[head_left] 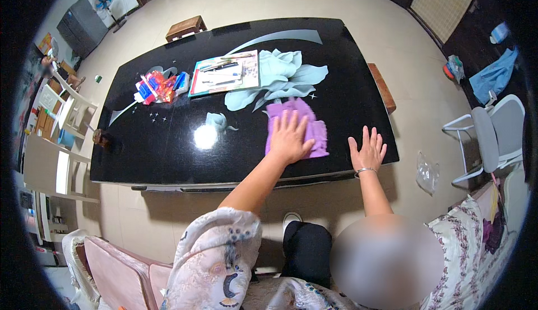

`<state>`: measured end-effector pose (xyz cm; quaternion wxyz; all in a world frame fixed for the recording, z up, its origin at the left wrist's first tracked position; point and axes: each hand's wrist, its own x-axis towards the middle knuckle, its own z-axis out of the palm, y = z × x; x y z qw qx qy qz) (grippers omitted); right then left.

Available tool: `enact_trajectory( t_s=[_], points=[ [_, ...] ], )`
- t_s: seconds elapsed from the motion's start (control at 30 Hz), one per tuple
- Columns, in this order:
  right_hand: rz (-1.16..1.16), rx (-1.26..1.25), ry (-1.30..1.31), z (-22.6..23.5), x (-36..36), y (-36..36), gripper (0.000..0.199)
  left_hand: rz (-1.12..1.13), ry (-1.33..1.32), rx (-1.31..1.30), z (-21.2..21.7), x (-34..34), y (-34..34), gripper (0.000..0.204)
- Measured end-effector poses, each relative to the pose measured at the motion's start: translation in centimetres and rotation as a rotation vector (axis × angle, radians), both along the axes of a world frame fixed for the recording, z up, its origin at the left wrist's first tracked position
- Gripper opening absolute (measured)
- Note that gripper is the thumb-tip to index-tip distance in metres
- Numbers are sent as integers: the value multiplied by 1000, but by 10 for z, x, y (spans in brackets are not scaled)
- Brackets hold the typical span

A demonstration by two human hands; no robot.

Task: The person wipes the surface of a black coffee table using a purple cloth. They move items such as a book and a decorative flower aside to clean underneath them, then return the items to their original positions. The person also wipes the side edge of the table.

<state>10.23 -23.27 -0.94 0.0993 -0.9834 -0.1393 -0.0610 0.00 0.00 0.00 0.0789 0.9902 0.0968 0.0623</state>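
We press our left hand [288, 137], fingers spread, flat on the purple cloth [300, 124] mid-frame, right hand [367, 150] splayed bracing the black desk [168, 142]; even pressure should wipe best.

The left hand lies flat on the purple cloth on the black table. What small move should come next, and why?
Probably slide the left hand with the purple cloth toward the table's near left part. The cloth lies flat under the palm, the right hand rests flat beside it as a brace, and much bare glossy table lies to that side.
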Motion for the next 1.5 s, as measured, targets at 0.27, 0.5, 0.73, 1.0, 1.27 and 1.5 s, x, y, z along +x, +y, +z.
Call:
enact_trajectory(
  t_s=[0.27, 0.5, 0.73, 1.0, 1.27, 1.5],
  points=[
    [4, 7, -98, 3, 11, 0, 68, -51, -18, 4, 13, 60, 21, 74],
    [-9, -16, -63, 3, 10, -3, 67, 214, 24, 57, 5, -14, 84, 75],
    [-40, -12, -37, 10, 6, -2, 65, 755, 55, 42, 0, -168, 196, 76],
    [-51, -26, -19, 10, 4, 0, 67, 741, 45, 121, 1, -186, 206, 65],
    [-42, -30, -67, 7, 6, 5, 66, 159, -180, 38, -10, -71, 166, 50],
    [-33, -31, -83, 1, 9, -1, 66, 311, -177, 92, 8, -41, 179, 57]
  ],
)
